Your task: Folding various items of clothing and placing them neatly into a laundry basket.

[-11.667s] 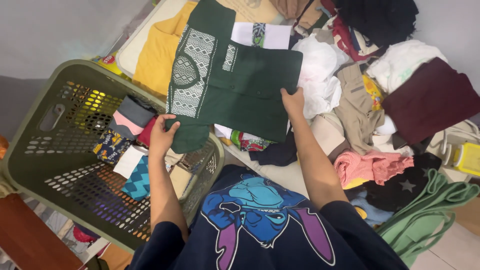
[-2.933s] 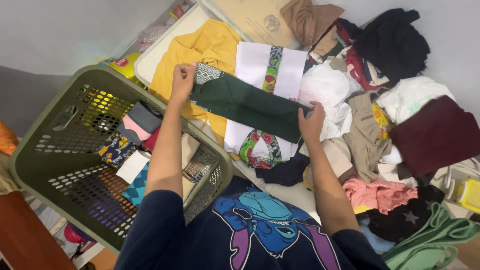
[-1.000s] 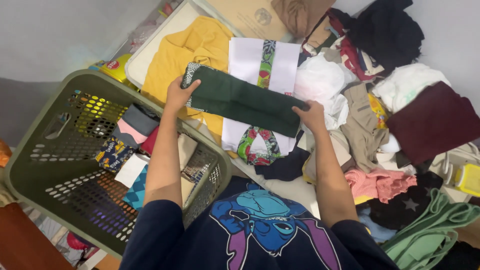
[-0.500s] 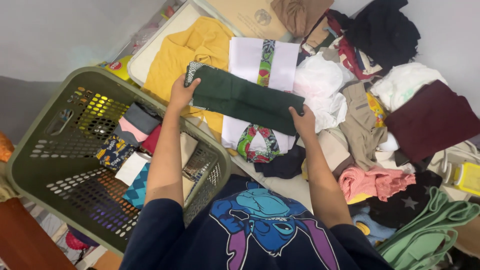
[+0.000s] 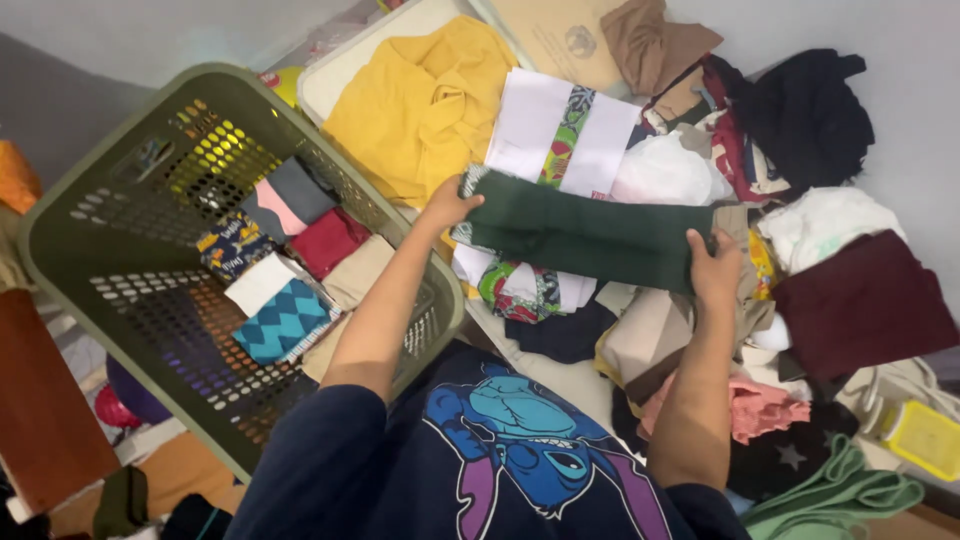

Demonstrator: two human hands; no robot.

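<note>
Both hands pinch the ends of the folded dark green garment (image 5: 585, 232). Left hand (image 5: 447, 205) clamps the patterned end, forearm stretched diagonally over the basket's corner. Right hand (image 5: 715, 268) grips the other end, fingers curled over the edge, forearm running nearly straight up. Garment is held taut, level above the white shirt with floral strip (image 5: 560, 135). Yellow garment (image 5: 420, 105) sits just beyond the left hand. Olive laundry basket (image 5: 150, 130) holds folded pieces at left; unsorted clothes pile (image 5: 830, 250) at right.

I see a bed (image 5: 560, 375) covered with clothes. A yellow shirt (image 5: 420, 105) lies at 11 o'clock, a dark red cloth (image 5: 860, 305) at 3, a green cloth (image 5: 835, 500) at 5.
</note>
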